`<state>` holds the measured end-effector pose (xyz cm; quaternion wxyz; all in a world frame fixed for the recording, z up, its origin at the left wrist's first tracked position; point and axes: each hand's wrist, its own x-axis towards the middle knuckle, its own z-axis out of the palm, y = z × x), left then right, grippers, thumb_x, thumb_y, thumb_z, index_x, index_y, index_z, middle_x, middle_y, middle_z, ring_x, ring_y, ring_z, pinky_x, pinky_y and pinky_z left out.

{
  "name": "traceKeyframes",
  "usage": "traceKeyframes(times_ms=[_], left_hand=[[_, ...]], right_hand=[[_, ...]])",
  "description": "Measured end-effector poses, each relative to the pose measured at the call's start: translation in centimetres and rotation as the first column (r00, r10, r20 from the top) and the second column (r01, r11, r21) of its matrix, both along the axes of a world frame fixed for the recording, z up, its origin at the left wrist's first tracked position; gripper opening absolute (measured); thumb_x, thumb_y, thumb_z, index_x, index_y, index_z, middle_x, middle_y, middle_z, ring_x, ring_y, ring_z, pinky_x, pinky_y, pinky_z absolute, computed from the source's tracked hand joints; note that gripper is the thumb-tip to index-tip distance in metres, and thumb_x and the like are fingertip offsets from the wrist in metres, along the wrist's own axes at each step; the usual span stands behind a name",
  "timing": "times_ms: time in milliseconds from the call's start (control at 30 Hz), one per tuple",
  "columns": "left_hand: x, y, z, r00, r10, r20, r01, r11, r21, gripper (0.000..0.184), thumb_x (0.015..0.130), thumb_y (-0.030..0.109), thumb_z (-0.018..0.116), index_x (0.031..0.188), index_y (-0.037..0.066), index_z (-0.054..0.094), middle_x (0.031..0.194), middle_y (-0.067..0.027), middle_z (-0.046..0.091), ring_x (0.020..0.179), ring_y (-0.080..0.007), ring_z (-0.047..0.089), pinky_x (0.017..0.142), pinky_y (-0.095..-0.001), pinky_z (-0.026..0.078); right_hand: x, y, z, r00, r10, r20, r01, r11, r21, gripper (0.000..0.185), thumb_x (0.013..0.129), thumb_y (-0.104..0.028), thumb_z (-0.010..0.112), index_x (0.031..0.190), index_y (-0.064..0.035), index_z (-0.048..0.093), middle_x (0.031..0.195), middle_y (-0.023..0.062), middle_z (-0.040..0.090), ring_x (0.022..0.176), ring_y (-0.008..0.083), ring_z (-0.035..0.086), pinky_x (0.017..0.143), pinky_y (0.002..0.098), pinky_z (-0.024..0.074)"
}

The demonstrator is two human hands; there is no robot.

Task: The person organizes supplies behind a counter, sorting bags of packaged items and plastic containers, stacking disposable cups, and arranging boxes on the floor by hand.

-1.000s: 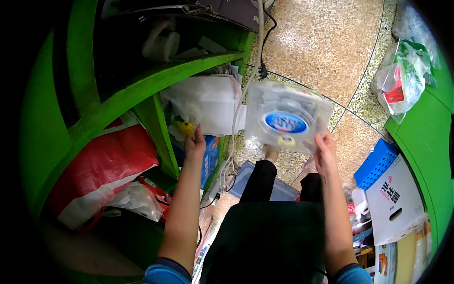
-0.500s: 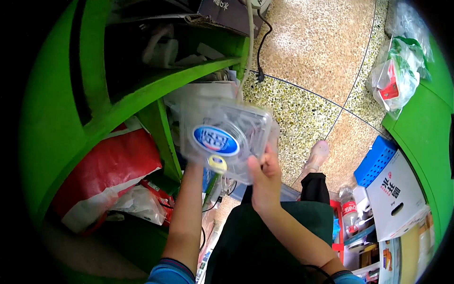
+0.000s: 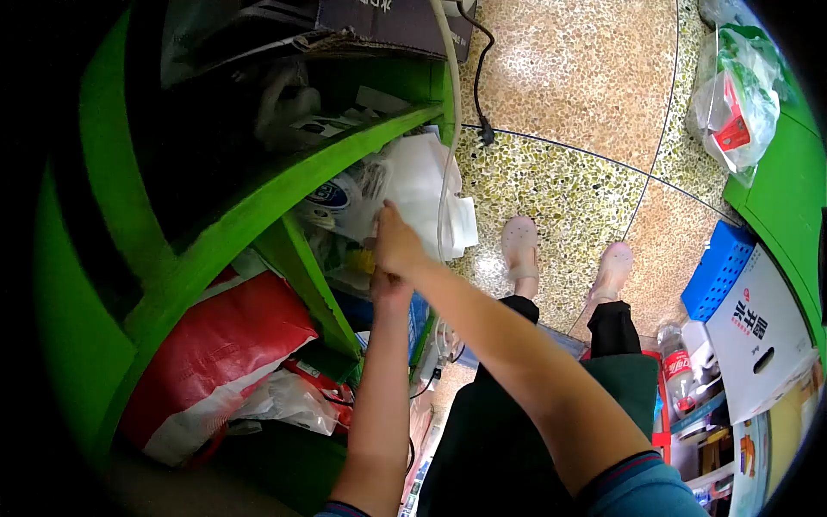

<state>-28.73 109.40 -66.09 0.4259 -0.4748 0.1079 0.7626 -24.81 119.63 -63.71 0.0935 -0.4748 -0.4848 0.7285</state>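
A clear plastic container [image 3: 351, 211] with a blue oval label sits partly inside the green shelf's lower opening, tilted and partly in shadow. My right hand [image 3: 400, 245] is at its near right edge, fingers curled against it. Just below, my left hand [image 3: 390, 288] reaches into the same opening; its fingers are hidden behind my right hand and inside the shelf. Something small and yellow [image 3: 360, 260] shows left of my hands, too unclear to name. White papers or bags [image 3: 420, 183] stick out of the opening beside the container.
The green shelf [image 3: 284, 185] curves around the opening. A red and white bag [image 3: 228, 340] fills the compartment below. A cable with a black plug [image 3: 486, 131] lies on the speckled floor. At right are a blue basket [image 3: 715, 269], a white carton [image 3: 758, 336] and a bottle [image 3: 678, 366].
The clear container has moved left, away from in front of me and into the shelf opening, with both hands following. The view has shifted slightly, and both shoes now show.
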Motion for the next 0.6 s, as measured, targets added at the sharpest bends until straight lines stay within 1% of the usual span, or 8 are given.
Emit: traceKeyframes(times_ms=[100,133,200,267,367,433,500,600], left_hand=[[-1.2,-0.9,-0.8,0.989,-0.143,-0.038,0.118,0.92,-0.374,0.036,0.087,0.027,0.032,0.109,0.0,0.042,0.11,-0.0177,0.047,0.096,-0.0266,0.051,0.084,-0.0388,0.041],[-1.9,-2.1,-2.0,0.951,-0.262,-0.163,0.23,0.954,-0.19,0.037,0.089,0.027,0.028,0.11,-0.001,0.04,0.109,-0.0182,0.047,0.096,-0.0275,0.052,0.084,-0.0385,0.042],[-2.9,-2.8,-2.1,0.963,-0.228,-0.143,0.175,0.935,-0.308,0.037,0.089,0.026,0.028,0.109,-0.002,0.04,0.109,-0.0182,0.048,0.097,-0.0282,0.051,0.085,-0.0395,0.042],[-3.1,-3.0,-2.1,0.973,-0.191,-0.133,0.119,0.9,-0.419,0.036,0.089,0.026,0.028,0.109,-0.002,0.04,0.109,-0.0181,0.048,0.097,-0.0288,0.05,0.085,-0.0404,0.042],[-2.6,-2.2,-1.5,0.967,-0.211,-0.144,0.093,0.817,-0.568,0.035,0.088,0.022,0.03,0.109,-0.003,0.04,0.108,-0.0182,0.049,0.098,-0.0293,0.05,0.085,-0.0407,0.042],[-2.0,-2.1,-0.7,0.976,-0.165,-0.141,0.054,0.815,-0.577,0.033,0.086,0.017,0.03,0.11,-0.004,0.039,0.108,-0.0173,0.049,0.099,-0.0288,0.049,0.085,-0.0405,0.042],[-1.3,-2.1,-0.1,0.974,-0.173,-0.149,0.055,0.812,-0.581,0.033,0.086,0.017,0.03,0.11,-0.004,0.039,0.108,-0.0168,0.049,0.099,-0.0279,0.05,0.084,-0.0401,0.042],[-0.2,-1.1,1.2,0.947,-0.274,-0.166,0.09,0.724,-0.683,0.034,0.085,0.019,0.031,0.11,-0.003,0.039,0.108,-0.0156,0.049,0.098,-0.0261,0.05,0.083,-0.0394,0.042]], right_hand=[[3.1,2.2,-1.8,0.977,0.198,0.073,-0.204,0.976,0.081,0.039,0.069,-0.007,0.057,0.105,-0.0021,0.041,0.109,0.0194,0.046,0.095,0.0359,0.048,0.078,0.0369,0.0404],[4.5,3.3,-1.4,0.968,0.247,0.053,-0.252,0.959,0.131,0.038,0.07,-0.008,0.056,0.105,-0.0013,0.042,0.102,0.0171,0.052,0.091,0.0323,0.052,0.075,0.0347,0.0421],[7.6,5.5,-0.3,0.955,0.011,-0.296,-0.066,0.982,-0.178,0.031,0.074,-0.01,0.054,0.102,0.0005,0.045,0.089,0.0116,0.057,0.084,0.0216,0.055,0.071,0.0284,0.0439],[11.0,6.7,0.5,0.931,-0.343,-0.126,0.254,0.856,-0.451,0.025,0.078,-0.014,0.052,0.099,-0.0009,0.05,0.084,0.0123,0.058,0.076,0.0184,0.057,0.065,0.0282,0.0444],[12.9,4.7,-4.4,0.87,-0.487,0.081,0.492,0.867,-0.076,0.032,0.081,-0.02,0.047,0.109,-0.0034,0.045,0.093,0.0119,0.055,0.088,0.018,0.052,0.08,0.0269,0.0392],[12.4,2.6,-6.8,0.871,-0.316,0.376,0.405,0.895,-0.187,0.044,0.085,-0.033,0.039,0.118,-0.0049,0.039,0.11,0.0151,0.048,0.103,0.02,0.044,0.09,0.0306,0.0316],[10.2,-1.9,-9.3,0.901,-0.434,0.03,0.343,0.667,-0.661,0.063,0.083,-0.04,0.036,0.126,0.0022,0.016,0.122,0.0224,0.03,0.111,0.0294,0.032,0.095,0.0364,0.0237],[3.0,-6.8,-11.9,0.948,-0.299,0.106,0.306,0.776,-0.552,0.066,0.084,-0.043,0.029,0.129,-0.001,0.005,0.132,0.0234,0.01,0.123,0.0318,0.011,0.1,0.0368,0.0129]])
